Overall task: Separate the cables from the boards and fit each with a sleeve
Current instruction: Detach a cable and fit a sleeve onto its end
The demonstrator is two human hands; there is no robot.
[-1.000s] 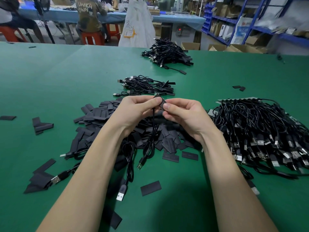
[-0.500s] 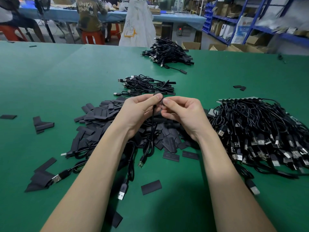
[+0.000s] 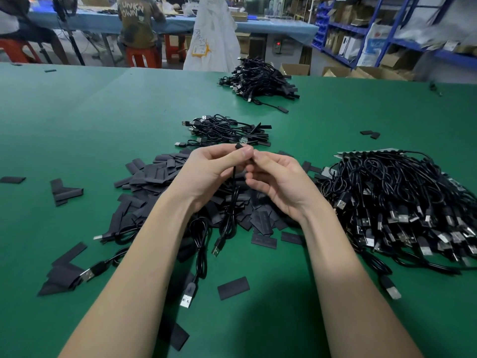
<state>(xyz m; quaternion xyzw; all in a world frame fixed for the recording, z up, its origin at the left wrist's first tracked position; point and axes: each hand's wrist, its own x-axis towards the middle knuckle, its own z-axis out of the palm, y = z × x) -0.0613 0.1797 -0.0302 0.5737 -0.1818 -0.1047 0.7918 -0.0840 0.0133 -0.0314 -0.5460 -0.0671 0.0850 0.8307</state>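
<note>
- Your left hand (image 3: 214,171) pinched the cable (image 3: 233,187) near its top end, fingers curled; a second earlier a sleeve showed at that pinch, now hidden.
- Your right hand (image 3: 278,184) met it fingertip to fingertip; whether it gripped anything, I couldn't tell.
- The cable hung above the loose sleeve pile (image 3: 154,177), its USB plug (image 3: 217,248) dangling.
- Unprocessed cables (image 3: 402,202) lay right, so I judged much remained.

My green table (image 3: 77,120) runs far ahead. Past its far edge, at left, a person in an olive printed shirt (image 3: 138,24) sits on an orange stool (image 3: 142,56) at a blue-topped bench (image 3: 271,25). A white sack (image 3: 214,40) hangs beside them. Far right, blue shelving (image 3: 382,29) holds boxes, with cardboard cartons (image 3: 374,72) below.
</note>
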